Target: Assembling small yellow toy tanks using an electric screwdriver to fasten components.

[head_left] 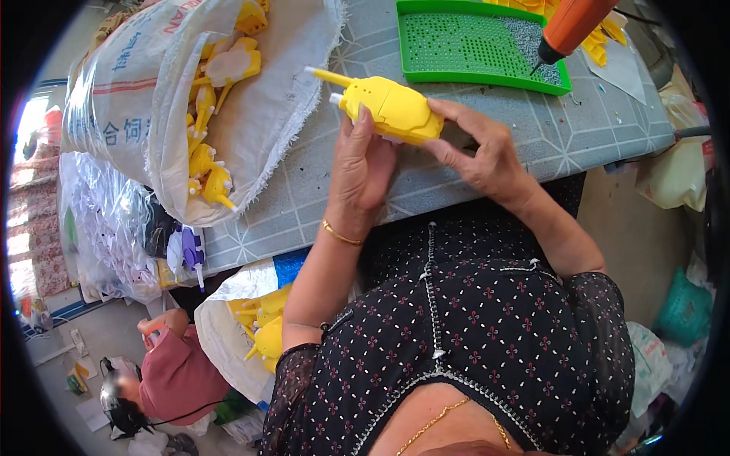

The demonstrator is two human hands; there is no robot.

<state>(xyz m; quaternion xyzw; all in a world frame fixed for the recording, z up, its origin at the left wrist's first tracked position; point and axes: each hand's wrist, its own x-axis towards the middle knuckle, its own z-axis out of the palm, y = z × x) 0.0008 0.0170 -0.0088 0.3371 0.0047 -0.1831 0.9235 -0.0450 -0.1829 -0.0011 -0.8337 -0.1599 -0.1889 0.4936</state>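
Between my hands is a yellow plastic toy walkie-talkie (399, 108), held above the table's near edge. Its long antenna and a short white knob point to the left. My left hand (365, 159) is closed around the antenna end from below, the thumb pressing on its edge. At the other end, my right hand (483, 148) grips the body between thumb and fingers. The toy's underside is mostly hidden by my left palm. Beyond my right hand, an orange electric screwdriver (574, 26) hangs tip down over a green tray (471, 78) with small grey screws at its right end.
A white woven sack (163, 114) lies open on the grey patterned table (304, 201), with several yellow toys (204, 114) inside. Below the table edge stands another sack (220, 304) of yellow parts. A purple toy (192, 249) lies beside the table. At lower left sits another person (179, 372).
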